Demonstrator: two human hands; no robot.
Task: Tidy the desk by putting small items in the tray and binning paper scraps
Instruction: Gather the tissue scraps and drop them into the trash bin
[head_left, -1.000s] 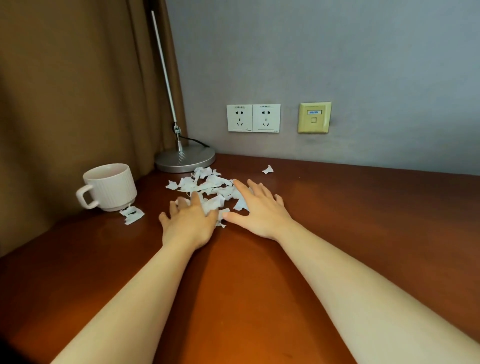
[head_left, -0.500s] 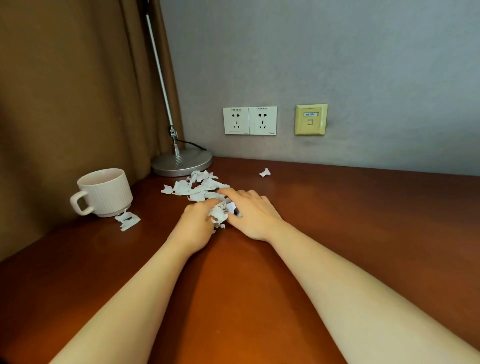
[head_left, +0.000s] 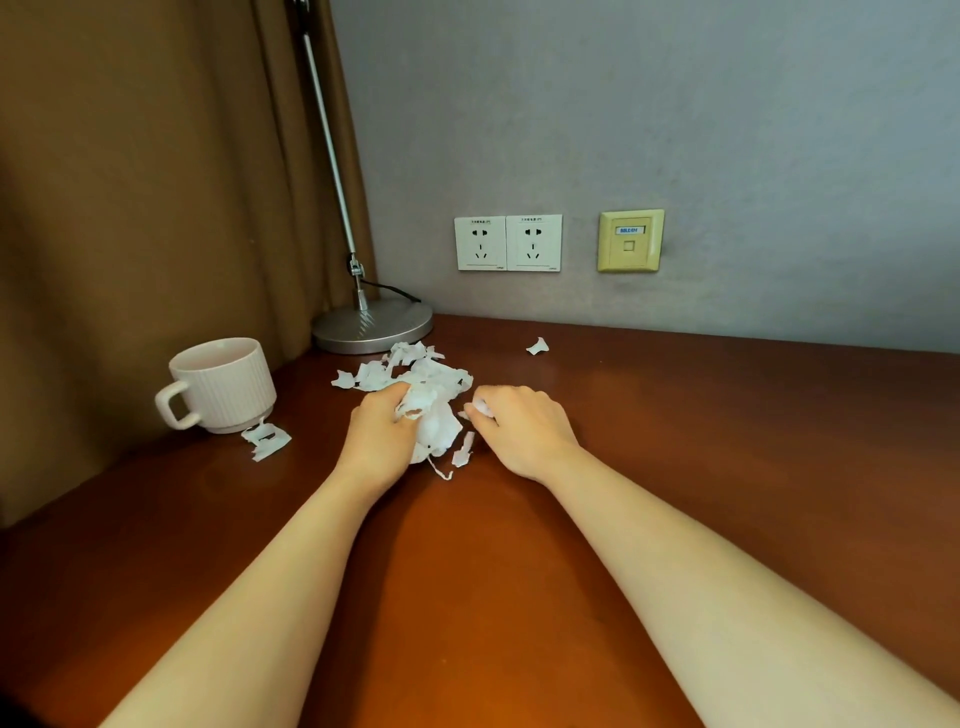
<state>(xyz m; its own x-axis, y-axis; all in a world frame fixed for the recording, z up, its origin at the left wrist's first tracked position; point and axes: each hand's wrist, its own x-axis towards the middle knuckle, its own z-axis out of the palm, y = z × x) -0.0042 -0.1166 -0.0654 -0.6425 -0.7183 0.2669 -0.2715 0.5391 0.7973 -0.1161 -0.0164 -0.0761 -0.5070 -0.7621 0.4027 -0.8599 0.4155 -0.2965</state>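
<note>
Your left hand (head_left: 383, 431) is closed around a crumpled wad of paper scraps (head_left: 434, 415), fingers curled in from the left so the bundle is pinned against the palm and lifted a little at its right side. Your right hand (head_left: 519, 426) sits just to the right with its fingers bent narrow; a small white bit shows at the fingertips (head_left: 480, 408), pinched there, it seems, to be fed into the wad. Working with one hand as the holder and the other as the picker makes sense: loose, light pieces scatter if you sweep them, so bunching them first gives you one thing to carry.

More scraps lie loose on the worktop (head_left: 675, 467) just beyond your hands, reaching to the lamp base (head_left: 372, 328) at the far left. One stray piece (head_left: 537, 345) sits alone to the far right of the pile, and another torn piece (head_left: 267, 440) is tucked against the foot of the mug (head_left: 223, 387) on the left, so you may need to reach round the mug for it.

Neither a bin nor a tray shows in this view, so the gathering looks only partly done and nothing is binned yet.
</note>
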